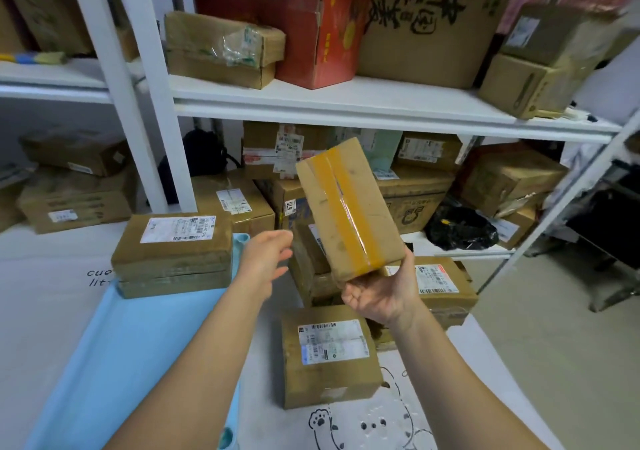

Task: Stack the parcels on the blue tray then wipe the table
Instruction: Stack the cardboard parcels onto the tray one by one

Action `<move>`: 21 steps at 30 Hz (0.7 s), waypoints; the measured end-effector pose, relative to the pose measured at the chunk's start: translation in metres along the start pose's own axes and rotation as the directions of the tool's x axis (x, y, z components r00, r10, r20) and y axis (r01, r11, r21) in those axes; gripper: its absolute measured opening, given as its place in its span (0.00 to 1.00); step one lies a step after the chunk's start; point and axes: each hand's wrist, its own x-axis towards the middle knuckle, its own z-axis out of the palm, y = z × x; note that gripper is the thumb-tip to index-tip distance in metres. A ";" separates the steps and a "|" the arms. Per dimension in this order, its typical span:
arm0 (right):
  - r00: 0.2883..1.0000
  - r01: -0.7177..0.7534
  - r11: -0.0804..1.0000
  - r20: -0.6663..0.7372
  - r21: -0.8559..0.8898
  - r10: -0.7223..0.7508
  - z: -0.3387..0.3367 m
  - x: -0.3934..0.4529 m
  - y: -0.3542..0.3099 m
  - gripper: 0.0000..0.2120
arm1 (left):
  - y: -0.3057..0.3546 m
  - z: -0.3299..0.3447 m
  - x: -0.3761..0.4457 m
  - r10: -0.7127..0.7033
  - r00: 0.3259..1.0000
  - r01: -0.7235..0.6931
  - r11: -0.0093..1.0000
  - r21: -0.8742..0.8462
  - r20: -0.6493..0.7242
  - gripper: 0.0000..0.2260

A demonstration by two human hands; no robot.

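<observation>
The right hand (384, 294) holds a flat brown cardboard parcel sealed with a strip of yellow-brown tape (348, 207) up off the tabletop, gripping its lower end from beneath with fingers curled round the bottom edge; the parcel tilts, its upper end leaning left and away. The left hand (266, 259) hovers just beside the parcel's lower left edge without touching it, fingers loosely spread and holding nothing.

On the far end of the light blue plastic tray (131, 356) sits a stack of two brown cardboard parcels (173, 255), the upper one carrying a white shipping label. The stack fills the tray's far edge; the nearer stretch of the tray (most of its length) lies bare, running down to the lower left corner of the view.

On the white tabletop with a cartoon bear drawing (374, 422), just right of the tray's right rim, rests a brown cardboard box with a white barcode label (329, 356). Beyond it, near the table's far right corner, another labelled brown box (440, 287) lies half hidden behind the right hand. A white metal shelving rack (346, 103) crowded with cartons stands behind the table.
</observation>
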 end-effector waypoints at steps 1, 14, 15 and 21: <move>1.000 -0.012 1.000 0.019 0.005 0.012 0.000 -0.004 0.003 0.37 | 0.002 0.003 -0.004 0.010 1.000 -0.010 1.000 0.003 0.027 0.09; 0.999 0.002 0.998 0.046 -0.062 0.000 -0.010 -0.013 0.030 0.33 | 0.050 0.007 -0.023 0.300 0.952 -0.297 0.953 -0.059 0.065 0.15; 0.999 -0.002 0.998 0.042 -0.067 0.005 -0.010 -0.014 0.033 0.32 | 0.054 0.007 -0.025 0.334 0.940 -0.332 0.943 -0.038 0.074 0.15; 1.000 -0.023 0.998 0.016 -0.066 0.024 -0.018 -0.011 0.042 0.34 | 0.059 -0.003 -0.033 0.407 0.904 -0.417 0.907 0.060 0.131 0.14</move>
